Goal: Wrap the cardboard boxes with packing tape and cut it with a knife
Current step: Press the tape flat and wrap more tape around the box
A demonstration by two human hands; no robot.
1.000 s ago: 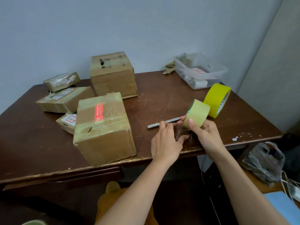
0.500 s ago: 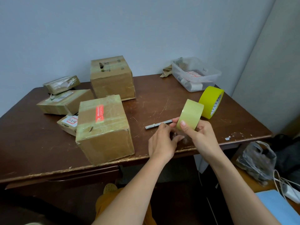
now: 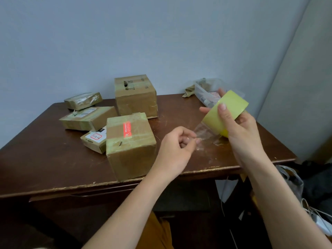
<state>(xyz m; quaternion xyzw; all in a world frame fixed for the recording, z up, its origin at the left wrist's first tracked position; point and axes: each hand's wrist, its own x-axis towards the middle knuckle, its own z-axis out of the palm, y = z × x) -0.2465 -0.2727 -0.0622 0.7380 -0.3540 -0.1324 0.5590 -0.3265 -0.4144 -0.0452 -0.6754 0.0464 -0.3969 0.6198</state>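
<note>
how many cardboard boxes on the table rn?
5: near box with red label; tall rear box; flat box; small rear-left box; small white-labelled box. Others may be hidden.

Room was pretty plain: a pale blue-grey wall (image 3: 125,36) ran behind a dark brown wooden table (image 3: 41,159) pushed right up against it. The tabletop was scratched, and the front edge was chipped down to lighter wood. On the right a lighter grey panel (image 3: 301,87) stood at an angle to the wall. Light was soft and even, no hard shadows. Under the table it was dark, with white cables (image 3: 312,211) trailing at the lower right.
</note>
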